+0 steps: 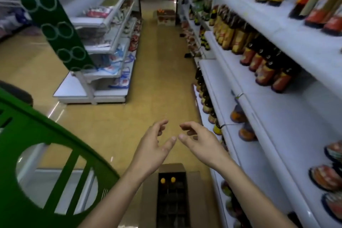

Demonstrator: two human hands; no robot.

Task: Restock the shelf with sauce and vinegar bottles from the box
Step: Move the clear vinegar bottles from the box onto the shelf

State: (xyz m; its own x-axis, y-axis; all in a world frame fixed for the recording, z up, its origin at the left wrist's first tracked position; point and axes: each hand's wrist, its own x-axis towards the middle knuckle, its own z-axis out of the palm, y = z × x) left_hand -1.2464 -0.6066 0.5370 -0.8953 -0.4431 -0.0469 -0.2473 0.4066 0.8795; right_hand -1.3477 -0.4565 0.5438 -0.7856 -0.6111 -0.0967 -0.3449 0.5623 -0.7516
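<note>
Head view looks down a shop aisle with a tan floor (148,79). The left hand (153,152) and the right hand (201,146) are both raised in front of the person, over the floor and just above the box. Each hand's fingers are loosely curved and spread apart, holding nothing. The two thumb tips are very near each other, though whether they touch cannot be told.

The open cardboard box (149,200) sits on the floor at the bottom centre, below the forearms, with its flaps folded outward. Inside it stand dark bottles, two showing yellow caps (162,180) at the far end.

The white shelf (273,126) runs along the right side, close beside the box. Its tiers carry rows of dark shelved bottles (266,72) with orange and yellow labels. A green panel (27,135) fills the lower left.
</note>
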